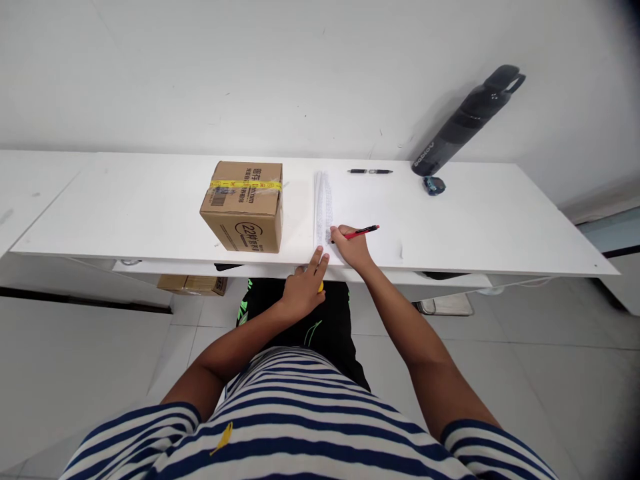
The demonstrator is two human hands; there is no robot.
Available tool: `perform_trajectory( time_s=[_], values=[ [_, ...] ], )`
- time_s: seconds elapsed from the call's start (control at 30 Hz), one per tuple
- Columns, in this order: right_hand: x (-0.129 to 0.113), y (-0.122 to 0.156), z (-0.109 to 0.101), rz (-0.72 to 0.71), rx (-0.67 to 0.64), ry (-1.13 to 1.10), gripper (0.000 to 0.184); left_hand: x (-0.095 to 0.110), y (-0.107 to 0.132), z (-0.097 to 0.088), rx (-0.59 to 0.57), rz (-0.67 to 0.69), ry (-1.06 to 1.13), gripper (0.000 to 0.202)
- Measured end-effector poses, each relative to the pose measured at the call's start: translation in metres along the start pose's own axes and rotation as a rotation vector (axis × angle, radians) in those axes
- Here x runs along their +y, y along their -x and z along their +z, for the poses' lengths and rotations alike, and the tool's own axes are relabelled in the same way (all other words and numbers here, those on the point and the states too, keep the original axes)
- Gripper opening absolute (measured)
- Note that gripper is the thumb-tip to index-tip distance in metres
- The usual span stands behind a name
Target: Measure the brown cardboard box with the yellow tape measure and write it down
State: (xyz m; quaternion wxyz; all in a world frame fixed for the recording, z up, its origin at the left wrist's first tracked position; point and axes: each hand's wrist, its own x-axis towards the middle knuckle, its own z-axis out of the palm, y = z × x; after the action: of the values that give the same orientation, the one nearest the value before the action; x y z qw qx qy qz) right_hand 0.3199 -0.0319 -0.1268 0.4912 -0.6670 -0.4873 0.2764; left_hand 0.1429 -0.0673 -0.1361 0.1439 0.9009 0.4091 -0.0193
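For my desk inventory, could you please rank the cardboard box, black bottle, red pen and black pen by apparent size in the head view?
1. cardboard box
2. black bottle
3. black pen and red pen: about alike; the right hand hides part of the red pen, so I leave them unranked.

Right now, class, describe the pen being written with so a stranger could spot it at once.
Find the white table and the box on it. Right of the box, the right hand grips a red pen over the paper. The other pen, by the wall, is black and lies untouched.
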Motion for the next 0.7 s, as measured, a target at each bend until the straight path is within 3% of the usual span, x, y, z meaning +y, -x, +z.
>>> perform_trajectory(
  time_s=[0.3,0.7],
  values=[
    [0.005,-0.001,0.003,0.005,0.073,0.007,0.041,-0.001,-0.001,0.007,0.035,0.008,-0.028,0.095],
    [0.007,0.001,0.001,-0.026,0.046,0.002,0.040,0.001,-0.003,0.011,0.023,0.003,-0.090,0.095]
  ],
)
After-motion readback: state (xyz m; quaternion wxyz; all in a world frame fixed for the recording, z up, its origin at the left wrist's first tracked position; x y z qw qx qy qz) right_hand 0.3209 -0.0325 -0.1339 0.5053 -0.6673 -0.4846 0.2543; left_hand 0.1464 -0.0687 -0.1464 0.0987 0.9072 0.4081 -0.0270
